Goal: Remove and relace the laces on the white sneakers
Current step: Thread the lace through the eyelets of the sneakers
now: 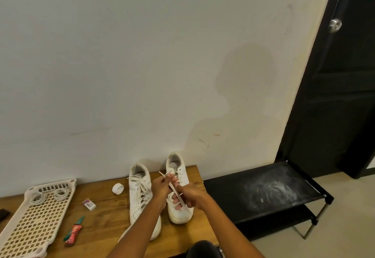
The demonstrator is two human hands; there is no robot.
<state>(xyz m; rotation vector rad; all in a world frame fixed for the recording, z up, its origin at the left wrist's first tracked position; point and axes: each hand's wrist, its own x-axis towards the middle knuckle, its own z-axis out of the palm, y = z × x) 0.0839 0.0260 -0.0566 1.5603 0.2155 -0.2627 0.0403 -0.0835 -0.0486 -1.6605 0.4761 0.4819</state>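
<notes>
- While two white sneakers stand side by side at the desk's [105,217] far right end, the left hand [160,186] and right hand [190,196] work above the right sneaker [179,213].
- Both hands' fingers pinch one lace [172,186], stretched diagonally between them.
- Left sneaker [142,203] remains laced.
- Bare desk lies between the left sneaker and the perforated tray [34,223] at the left edge.

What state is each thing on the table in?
Left sneaker: laced, upright.
Right sneaker: mostly unlaced, upright.
Lace: pulled taut between both hands.
Left hand: pinching lace.
Right hand: pinching lace.
Tape roll: lying tilted.
Door: closed.
</notes>
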